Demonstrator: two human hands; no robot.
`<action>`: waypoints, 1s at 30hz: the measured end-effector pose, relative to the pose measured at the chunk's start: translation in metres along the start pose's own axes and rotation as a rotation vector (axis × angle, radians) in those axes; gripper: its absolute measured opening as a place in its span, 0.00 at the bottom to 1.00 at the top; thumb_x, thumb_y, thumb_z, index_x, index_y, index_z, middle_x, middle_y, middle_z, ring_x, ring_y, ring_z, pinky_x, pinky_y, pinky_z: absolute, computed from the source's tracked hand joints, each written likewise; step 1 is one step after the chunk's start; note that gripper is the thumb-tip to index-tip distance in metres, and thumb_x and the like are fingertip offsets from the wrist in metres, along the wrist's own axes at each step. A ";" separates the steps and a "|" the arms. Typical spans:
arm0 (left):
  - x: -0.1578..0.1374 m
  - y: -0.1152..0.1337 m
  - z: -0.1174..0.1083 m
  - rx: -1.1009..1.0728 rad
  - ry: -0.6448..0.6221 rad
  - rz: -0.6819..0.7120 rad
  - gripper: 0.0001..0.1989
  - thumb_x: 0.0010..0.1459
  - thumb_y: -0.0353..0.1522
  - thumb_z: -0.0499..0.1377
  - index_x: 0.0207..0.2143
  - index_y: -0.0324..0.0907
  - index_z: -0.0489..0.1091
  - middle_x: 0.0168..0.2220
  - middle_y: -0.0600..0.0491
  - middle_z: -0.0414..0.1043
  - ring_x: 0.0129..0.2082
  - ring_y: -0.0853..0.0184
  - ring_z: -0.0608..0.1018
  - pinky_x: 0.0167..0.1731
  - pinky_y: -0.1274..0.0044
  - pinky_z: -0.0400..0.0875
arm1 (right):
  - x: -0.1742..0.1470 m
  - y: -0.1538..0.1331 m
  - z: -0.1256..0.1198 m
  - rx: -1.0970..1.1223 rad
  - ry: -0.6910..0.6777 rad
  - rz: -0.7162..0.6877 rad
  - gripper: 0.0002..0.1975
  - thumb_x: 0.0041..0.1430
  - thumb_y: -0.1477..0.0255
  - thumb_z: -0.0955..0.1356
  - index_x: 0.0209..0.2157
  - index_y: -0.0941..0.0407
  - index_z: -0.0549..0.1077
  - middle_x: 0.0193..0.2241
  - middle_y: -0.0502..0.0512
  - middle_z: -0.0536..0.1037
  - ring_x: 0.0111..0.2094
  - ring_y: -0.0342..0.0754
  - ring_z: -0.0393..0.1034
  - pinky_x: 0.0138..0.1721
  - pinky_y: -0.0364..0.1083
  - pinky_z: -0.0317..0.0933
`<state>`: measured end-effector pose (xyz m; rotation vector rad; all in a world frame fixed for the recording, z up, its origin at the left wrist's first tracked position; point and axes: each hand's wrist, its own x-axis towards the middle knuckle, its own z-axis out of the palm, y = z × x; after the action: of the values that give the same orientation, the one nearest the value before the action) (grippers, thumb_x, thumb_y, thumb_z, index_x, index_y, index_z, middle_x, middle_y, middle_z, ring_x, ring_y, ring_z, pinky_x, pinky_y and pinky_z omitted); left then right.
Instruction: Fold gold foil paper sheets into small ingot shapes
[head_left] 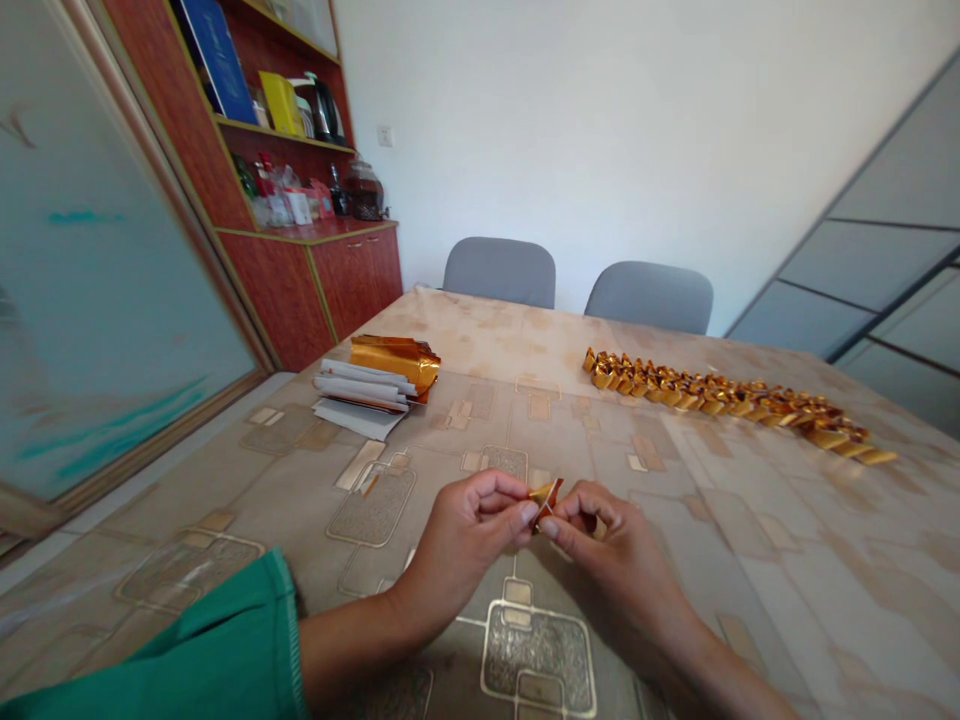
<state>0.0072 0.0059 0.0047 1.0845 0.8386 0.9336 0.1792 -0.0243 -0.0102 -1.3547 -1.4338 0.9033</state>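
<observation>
The left hand point(463, 525) and right hand point(616, 540) pinch gold paper point(550, 497), probably light, bendy, easily torn; hold its edges.

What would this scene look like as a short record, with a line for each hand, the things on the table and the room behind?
Left hand: the left hand, below a green sleeve, pinches a small gold foil piece
Right hand: the right hand pinches the same piece from the other side
Table, left: loose pile of gold and pale sheets
Table, right: long band of folded gold pieces
Surface: patterned table
Behind: two gray chairs, red-brown cabinet
</observation>
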 end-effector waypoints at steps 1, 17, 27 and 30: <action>0.000 0.000 0.000 0.008 -0.001 0.001 0.11 0.51 0.36 0.67 0.31 0.37 0.73 0.25 0.54 0.76 0.25 0.73 0.75 0.27 0.81 0.68 | -0.001 0.001 0.000 0.003 0.009 0.000 0.13 0.56 0.64 0.73 0.23 0.54 0.72 0.22 0.48 0.68 0.27 0.46 0.60 0.28 0.46 0.51; 0.001 -0.003 0.000 -0.078 -0.046 -0.181 0.19 0.43 0.39 0.72 0.30 0.35 0.70 0.24 0.53 0.76 0.22 0.74 0.75 0.26 0.82 0.70 | 0.001 -0.019 -0.008 -0.391 0.051 -0.330 0.11 0.56 0.69 0.74 0.22 0.53 0.71 0.23 0.49 0.74 0.29 0.49 0.65 0.34 0.49 0.52; 0.001 -0.005 0.000 -0.273 -0.031 -0.253 0.22 0.42 0.37 0.75 0.33 0.36 0.69 0.29 0.54 0.77 0.27 0.74 0.78 0.32 0.80 0.76 | 0.000 -0.018 -0.006 -0.198 0.106 -0.261 0.13 0.56 0.67 0.74 0.23 0.53 0.69 0.25 0.49 0.70 0.29 0.48 0.61 0.31 0.48 0.53; 0.002 -0.007 -0.001 -0.269 -0.053 -0.271 0.22 0.41 0.36 0.75 0.32 0.35 0.69 0.28 0.54 0.76 0.25 0.75 0.78 0.31 0.81 0.76 | -0.001 -0.017 -0.007 -0.206 0.080 -0.249 0.13 0.55 0.66 0.74 0.23 0.53 0.69 0.24 0.48 0.70 0.29 0.48 0.61 0.31 0.48 0.53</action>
<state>0.0084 0.0065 -0.0025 0.7394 0.7689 0.7605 0.1805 -0.0275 0.0082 -1.3081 -1.6245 0.5466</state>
